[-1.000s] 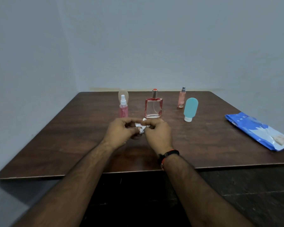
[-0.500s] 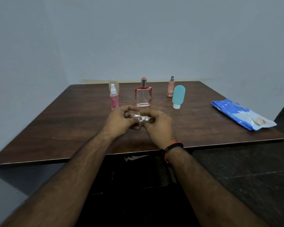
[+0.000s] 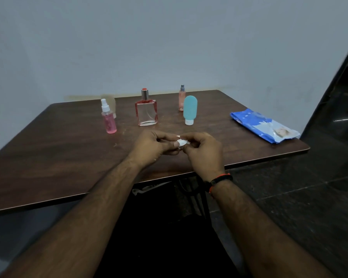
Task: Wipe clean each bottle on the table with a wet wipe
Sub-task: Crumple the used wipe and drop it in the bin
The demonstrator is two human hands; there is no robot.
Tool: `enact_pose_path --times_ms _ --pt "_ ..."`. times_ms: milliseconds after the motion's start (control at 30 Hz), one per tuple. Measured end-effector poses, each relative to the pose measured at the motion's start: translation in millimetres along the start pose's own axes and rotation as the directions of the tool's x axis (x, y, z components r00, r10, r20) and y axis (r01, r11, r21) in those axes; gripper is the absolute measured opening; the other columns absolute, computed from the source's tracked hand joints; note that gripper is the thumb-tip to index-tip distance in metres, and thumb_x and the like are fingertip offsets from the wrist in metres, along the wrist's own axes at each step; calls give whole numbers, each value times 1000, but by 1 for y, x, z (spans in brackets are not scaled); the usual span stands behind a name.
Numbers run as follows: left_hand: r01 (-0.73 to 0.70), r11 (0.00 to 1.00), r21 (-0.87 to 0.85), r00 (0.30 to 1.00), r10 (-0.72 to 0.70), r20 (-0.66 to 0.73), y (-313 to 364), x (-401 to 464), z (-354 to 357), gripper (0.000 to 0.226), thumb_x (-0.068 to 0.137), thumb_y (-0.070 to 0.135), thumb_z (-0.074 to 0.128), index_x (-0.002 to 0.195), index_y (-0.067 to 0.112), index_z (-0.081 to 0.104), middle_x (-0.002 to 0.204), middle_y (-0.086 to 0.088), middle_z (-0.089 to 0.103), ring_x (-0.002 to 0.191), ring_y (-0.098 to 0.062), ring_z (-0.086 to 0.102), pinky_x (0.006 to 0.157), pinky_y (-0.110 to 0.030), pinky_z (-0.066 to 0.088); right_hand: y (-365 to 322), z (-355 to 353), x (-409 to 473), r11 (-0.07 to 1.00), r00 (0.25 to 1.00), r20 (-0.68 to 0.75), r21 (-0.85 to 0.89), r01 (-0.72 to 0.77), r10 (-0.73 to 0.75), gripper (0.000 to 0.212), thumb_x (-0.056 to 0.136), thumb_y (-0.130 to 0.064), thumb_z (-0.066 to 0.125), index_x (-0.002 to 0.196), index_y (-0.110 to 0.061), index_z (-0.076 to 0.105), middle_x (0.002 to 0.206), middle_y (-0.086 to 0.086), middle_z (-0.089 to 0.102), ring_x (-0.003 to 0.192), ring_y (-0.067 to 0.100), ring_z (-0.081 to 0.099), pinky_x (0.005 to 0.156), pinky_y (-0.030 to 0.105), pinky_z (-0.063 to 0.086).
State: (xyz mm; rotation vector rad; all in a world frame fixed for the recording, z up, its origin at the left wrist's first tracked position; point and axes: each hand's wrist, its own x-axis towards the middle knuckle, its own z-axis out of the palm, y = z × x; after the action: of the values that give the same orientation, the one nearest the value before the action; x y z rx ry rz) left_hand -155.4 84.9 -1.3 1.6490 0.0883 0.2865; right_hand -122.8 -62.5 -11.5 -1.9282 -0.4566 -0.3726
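Observation:
My left hand (image 3: pixel 151 147) and my right hand (image 3: pixel 204 152) meet over the near middle of the table, both pinching a small crumpled white wet wipe (image 3: pixel 181 141) between their fingertips. Beyond them stand several bottles: a pink spray bottle (image 3: pixel 108 119) at the left, a square clear perfume bottle with red edges (image 3: pixel 146 110) in the middle, a thin pink spray bottle (image 3: pixel 181 98) behind a teal tube (image 3: pixel 189 110) that stands on its white cap. None of the bottles is touched.
A blue wet-wipe pack (image 3: pixel 264 126) lies at the table's right edge. The dark wooden table (image 3: pixel 48 149) stands against a grey wall. A beige bottle (image 3: pixel 111 104) hides partly behind the pink spray bottle. Dark floor lies to the right.
The view has shifted, so the table and bottles sit lower and more to the left. My hands keep working the wipe between their fingertips, slightly further apart.

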Motion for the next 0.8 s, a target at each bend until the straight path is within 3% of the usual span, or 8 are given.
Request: enact_pose_path --times_ms 67,200,367,500,600,700,800 --pt "0 1000 -4 1000 0 4 0 2 12 20 77 -14 74 96 -8 73 90 -16 77 71 -19 74 69 -25 61 6 -9 0 997 998 -24 54 -53 54 20 76 -6 73 89 -21 76 86 -5 73 77 6 67 76 21 54" --pt "-27 997 72 999 25 36 1 8 38 16 71 -16 78 83 -6 74 110 -11 73 93 -19 73 76 -32 62 19 -29 -2 991 991 -66 81 -109 114 14 73 -8 75 80 -20 77 78 -8 73 72 2 66 73 22 54" --pt "-35 997 62 997 30 72 -2 12 68 19 71 -17 78 88 -13 70 87 -24 74 70 -24 73 68 -30 62 34 -56 -6 988 985 -88 55 -144 148 15 75 -12 76 86 -20 79 82 -8 73 75 1 66 73 20 54" --pt "10 999 41 993 -15 118 -3 14 95 30 76 -19 72 100 -3 65 78 -17 70 63 -19 71 64 -32 63 46 -75 -13 987 980 -122 6 -158 157 19 75 -10 71 89 -22 78 85 -11 71 76 -1 64 73 14 52" --pt "48 999 17 985 -50 162 -6 14 116 24 81 -18 67 94 2 66 71 -6 73 60 -15 72 63 -27 62 54 -88 -18 989 978 -156 -32 -142 136 18 76 -12 75 91 -19 78 92 -5 72 82 4 66 78 16 52" --pt "45 999 16 976 -47 211 -8 15 136 25 83 -18 65 97 3 67 70 -3 73 61 -13 71 64 -26 62 63 -102 -24 989 975 -196 -86 -122 103 20 76 -11 76 94 -17 78 95 -4 71 85 5 65 80 12 50" --pt "57 998 2 962 -56 267 -10 15 155 26 85 -16 63 105 1 66 80 -11 73 65 -15 71 66 -26 62 73 -119 -30 984 970 -234 -147 -103 66 20 76 -9 76 94 -16 78 96 -3 70 85 4 64 77 2 43"
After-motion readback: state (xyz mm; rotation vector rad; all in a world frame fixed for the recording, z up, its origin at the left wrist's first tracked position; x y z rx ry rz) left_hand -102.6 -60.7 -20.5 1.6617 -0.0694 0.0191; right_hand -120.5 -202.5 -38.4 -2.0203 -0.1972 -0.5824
